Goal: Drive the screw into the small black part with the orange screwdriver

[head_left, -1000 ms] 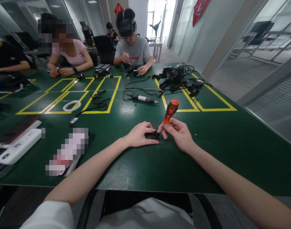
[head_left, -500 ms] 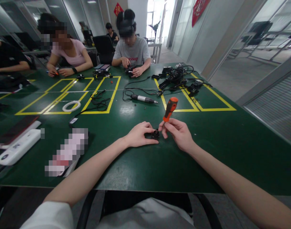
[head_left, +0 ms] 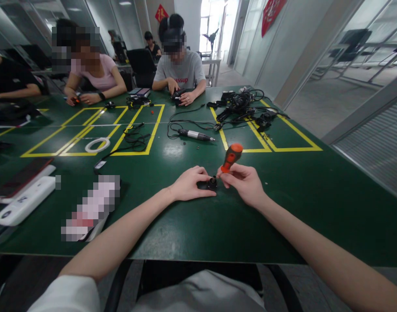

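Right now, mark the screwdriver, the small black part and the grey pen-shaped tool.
screwdriver (head_left: 231, 157): head view, on the orange-and-black handle.
small black part (head_left: 212, 182): head view, on its top.
grey pen-shaped tool (head_left: 195, 134): head view, on the middle of the barrel.

Daylight pours in from the doorway (head_left: 214, 26) at the far end, blown out to white, and ceiling lamps (head_left: 126, 2) add to it. The room is evenly bright. A pale sheen (head_left: 174, 149) sits midway on the green bench (head_left: 315, 208). Soft, faint shadows lie under the left hand (head_left: 188, 184) and right hand (head_left: 245, 184). The screwdriver (head_left: 231, 157) looks crisp; the small black part (head_left: 212, 182) is too dark to read. Straight lines bow towards the edges, and a patch (head_left: 90, 207) on the bench is pixelated.
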Motion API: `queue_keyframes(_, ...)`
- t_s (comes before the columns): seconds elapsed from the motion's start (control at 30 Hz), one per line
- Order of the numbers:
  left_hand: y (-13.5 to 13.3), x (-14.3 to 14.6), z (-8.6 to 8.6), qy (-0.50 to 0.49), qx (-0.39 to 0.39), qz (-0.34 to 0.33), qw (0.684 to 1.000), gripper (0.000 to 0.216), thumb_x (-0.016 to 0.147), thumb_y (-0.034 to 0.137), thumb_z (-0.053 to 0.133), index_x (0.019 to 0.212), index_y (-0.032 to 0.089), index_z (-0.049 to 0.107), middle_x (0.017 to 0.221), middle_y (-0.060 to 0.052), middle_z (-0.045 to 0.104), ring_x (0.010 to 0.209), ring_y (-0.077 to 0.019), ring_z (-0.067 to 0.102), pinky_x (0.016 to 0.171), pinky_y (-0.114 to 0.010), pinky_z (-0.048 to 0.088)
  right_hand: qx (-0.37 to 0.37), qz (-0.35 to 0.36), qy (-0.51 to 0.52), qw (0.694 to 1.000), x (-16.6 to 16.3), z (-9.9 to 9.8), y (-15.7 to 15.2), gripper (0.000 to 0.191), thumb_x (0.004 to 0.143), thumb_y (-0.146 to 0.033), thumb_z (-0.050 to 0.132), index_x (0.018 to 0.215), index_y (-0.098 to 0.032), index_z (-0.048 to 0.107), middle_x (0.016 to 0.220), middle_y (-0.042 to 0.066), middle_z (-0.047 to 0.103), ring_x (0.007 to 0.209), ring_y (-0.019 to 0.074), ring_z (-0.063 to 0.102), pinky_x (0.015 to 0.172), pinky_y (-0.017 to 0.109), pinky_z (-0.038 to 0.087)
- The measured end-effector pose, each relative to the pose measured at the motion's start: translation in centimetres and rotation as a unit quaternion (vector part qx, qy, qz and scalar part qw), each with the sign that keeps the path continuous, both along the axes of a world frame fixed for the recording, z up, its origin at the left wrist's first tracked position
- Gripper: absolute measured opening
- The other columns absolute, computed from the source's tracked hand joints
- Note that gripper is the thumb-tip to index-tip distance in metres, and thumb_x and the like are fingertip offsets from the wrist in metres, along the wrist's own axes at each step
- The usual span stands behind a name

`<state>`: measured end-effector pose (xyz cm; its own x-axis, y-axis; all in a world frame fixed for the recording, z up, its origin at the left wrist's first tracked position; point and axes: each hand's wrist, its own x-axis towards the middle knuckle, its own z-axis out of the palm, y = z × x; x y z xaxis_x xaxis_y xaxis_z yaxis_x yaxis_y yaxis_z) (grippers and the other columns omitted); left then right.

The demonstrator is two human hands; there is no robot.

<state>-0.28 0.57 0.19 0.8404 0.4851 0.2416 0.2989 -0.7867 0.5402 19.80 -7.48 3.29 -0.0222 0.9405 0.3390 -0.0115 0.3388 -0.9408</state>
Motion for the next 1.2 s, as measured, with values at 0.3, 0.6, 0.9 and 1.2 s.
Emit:
queue_keyframes(0.3,-0.03,0.0,0.06,0.002,-0.004,0.003,1.0,0.037,0.087,0.054,0.08,0.1,0.02,0.079,0.101,-0.006,0.066,0.093,-0.0198,0.061,0.086,-0.033,0.049,-0.005,-0.018,0.006,1.0,-0.26,-0.22,-0.24,0.04,0.079,-0.058,0.087,0.08,-0.022,0.071,0.07,0.002,0.074,0.054,0.0141,0.061,0.055,0.029,0.056)
queue_keyframes(0.6,-0.02,-0.02,-0.03,0.006,-0.005,0.005,1.0,0.039,0.087,0.054,0.08,0.105,0.02,0.079,0.103,-0.006,0.066,0.095,-0.0206,0.061,0.09,-0.035,0.049,-0.005,-0.001,-0.001,1.0,0.13,-0.07,-0.04,0.042,0.086,-0.062,0.079,0.085,-0.02,0.077,0.067,0.002,0.072,0.054,0.0141,0.062,0.057,0.03,0.056)
queue_keyframes(0.9,-0.06,0.03,0.25,0.009,-0.012,0.003,1.0,0.037,0.088,0.054,0.079,0.106,0.022,0.08,0.103,-0.006,0.066,0.097,-0.0207,0.061,0.089,-0.034,0.05,-0.008,-0.008,-0.011,1.0,-0.25,0.18,-0.35,0.041,0.077,-0.06,0.088,0.08,-0.022,0.071,0.066,0.001,0.07,0.054,0.0155,0.061,0.055,0.031,0.056)
queue_keyframes(1.2,-0.01,0.01,0.06,0.009,-0.007,0.01,1.0,0.035,0.087,0.054,0.08,0.099,0.021,0.08,0.101,-0.005,0.065,0.095,-0.0195,0.061,0.088,-0.032,0.049,0.004,0.021,0.022,1.0,-0.26,-0.25,-0.09,0.039,0.081,-0.056,0.087,0.088,-0.022,0.07,0.072,0.001,0.075,0.051,0.0134,0.06,0.052,0.029,0.055)
